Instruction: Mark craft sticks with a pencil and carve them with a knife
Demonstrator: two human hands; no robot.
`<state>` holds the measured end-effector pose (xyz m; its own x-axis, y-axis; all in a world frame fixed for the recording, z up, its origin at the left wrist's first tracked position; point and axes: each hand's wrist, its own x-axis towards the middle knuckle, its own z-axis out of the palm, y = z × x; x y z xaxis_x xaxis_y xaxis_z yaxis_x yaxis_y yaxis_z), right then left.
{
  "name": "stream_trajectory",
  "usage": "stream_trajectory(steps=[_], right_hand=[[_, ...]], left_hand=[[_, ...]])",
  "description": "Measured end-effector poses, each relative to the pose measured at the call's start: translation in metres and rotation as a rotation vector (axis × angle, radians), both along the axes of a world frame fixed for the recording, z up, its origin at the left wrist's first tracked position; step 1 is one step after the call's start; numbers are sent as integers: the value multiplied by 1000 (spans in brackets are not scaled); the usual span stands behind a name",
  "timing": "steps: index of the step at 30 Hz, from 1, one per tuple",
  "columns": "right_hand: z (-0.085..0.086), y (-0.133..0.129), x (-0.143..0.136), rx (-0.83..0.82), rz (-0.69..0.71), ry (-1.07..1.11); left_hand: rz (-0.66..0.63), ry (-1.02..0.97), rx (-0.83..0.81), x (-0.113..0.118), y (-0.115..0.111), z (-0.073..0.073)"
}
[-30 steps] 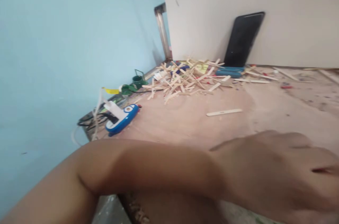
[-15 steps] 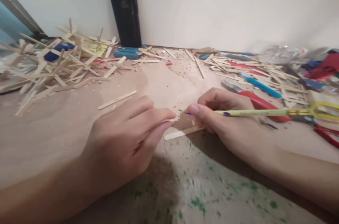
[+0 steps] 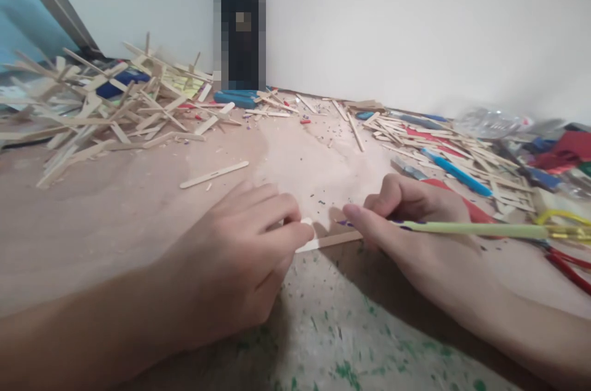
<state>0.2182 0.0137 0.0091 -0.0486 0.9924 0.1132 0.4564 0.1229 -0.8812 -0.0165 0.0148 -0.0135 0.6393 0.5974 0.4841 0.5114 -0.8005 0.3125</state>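
My left hand (image 3: pixel 249 249) is closed, thumb against curled fingers, around a wooden craft stick (image 3: pixel 306 220); only its pale rounded end shows past the thumb. A pale yellow-green pencil (image 3: pixel 480 229) rests in my right hand (image 3: pixel 397 218), pinched near its dark tip, which points left toward the other hand. Between the hands a second craft stick (image 3: pixel 339 239) lies on the table, one end by my left thumb and the other hidden beneath my right fingers. Beyond my left hand is another loose craft stick (image 3: pixel 215 175).
Glued craft sticks (image 3: pixel 106 101) form a tangled heap at the left. A blurred dark upright object (image 3: pixel 240 40) leans on the wall. Loose sticks (image 3: pixel 443 145), a blue pen (image 3: pixel 457 172) and red-handled pliers (image 3: pixel 480 212) lie right. Green specks mark the table (image 3: pixel 369 348).
The left fingers have curled in and the thumb has come over the stick, leaving just its end showing. The right hand still holds the pencil. The whole view has shifted a little.
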Motion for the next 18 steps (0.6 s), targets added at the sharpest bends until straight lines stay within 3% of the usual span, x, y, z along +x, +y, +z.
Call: stream_trajectory(steps=[5,18], right_hand=[[-2,3,-6,66,129,-40],[-8,9,-11,119,157,-147]], left_hand=[[-35,50,6,2,0,-1],[-101,138,99,2,4,-4]])
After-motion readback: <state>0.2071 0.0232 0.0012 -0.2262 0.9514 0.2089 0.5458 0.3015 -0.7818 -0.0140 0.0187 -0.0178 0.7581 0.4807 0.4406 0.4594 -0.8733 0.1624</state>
